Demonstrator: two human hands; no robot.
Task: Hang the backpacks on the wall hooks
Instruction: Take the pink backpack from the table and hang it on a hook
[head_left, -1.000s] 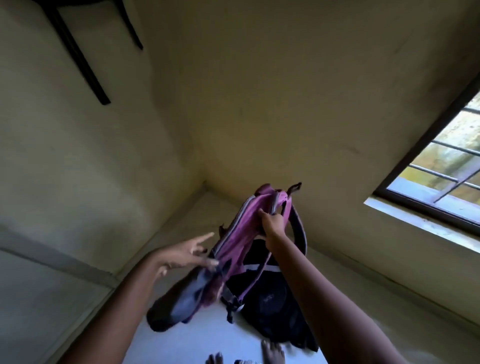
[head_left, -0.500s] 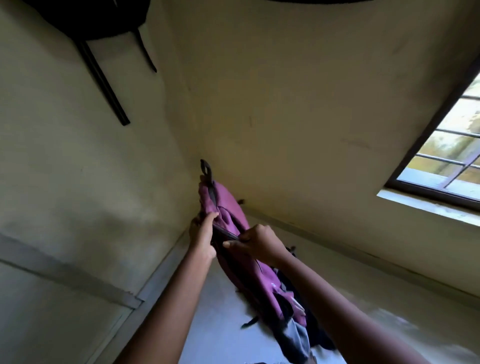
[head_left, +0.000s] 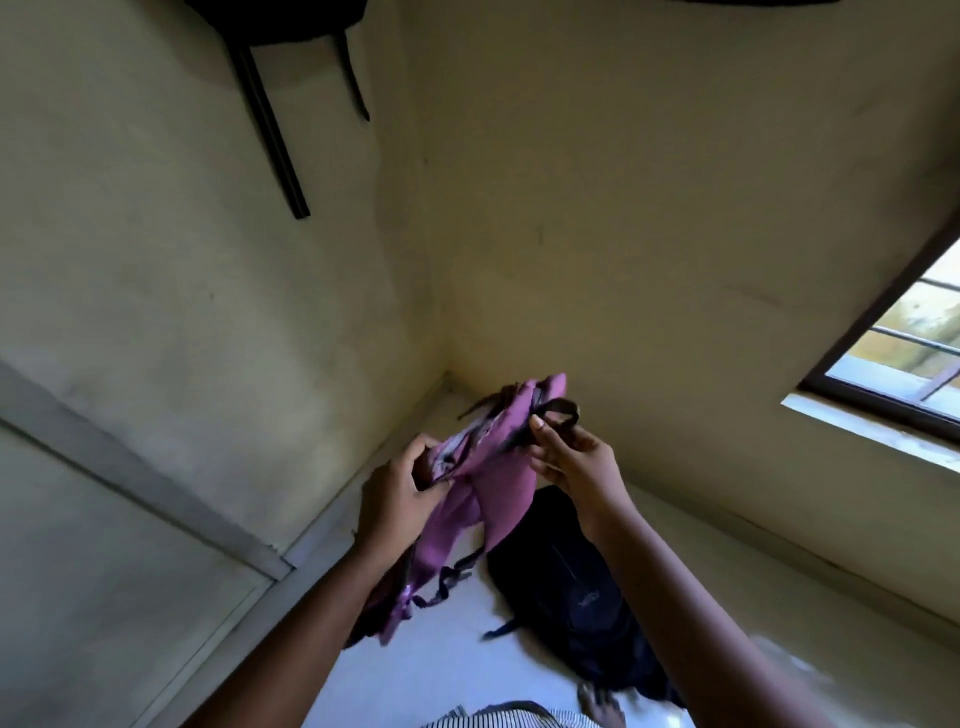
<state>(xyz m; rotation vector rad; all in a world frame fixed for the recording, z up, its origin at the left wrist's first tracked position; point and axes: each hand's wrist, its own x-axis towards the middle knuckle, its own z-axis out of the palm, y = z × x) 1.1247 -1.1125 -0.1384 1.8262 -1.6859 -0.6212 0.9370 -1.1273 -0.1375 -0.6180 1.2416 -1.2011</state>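
both hands are up in front of the room corner with the purple backpack (head_left: 498, 467) between them, off the floor. left hand (head_left: 397, 493) is wrapped around the top edge of the fabric, right hand (head_left: 576, 457) pinches the dark carry loop (head_left: 558, 410) with fingers curled. a black backpack (head_left: 576, 597) lies on the floor right below. another dark bag (head_left: 270, 21) hangs high on the left wall, straps dangling.

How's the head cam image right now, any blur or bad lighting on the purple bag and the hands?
Head view: purple backpack motion-smeared at its top; both hands, left hand and right hand, fairly sharp; room dim, window blown out; wide-angle bends the walls.
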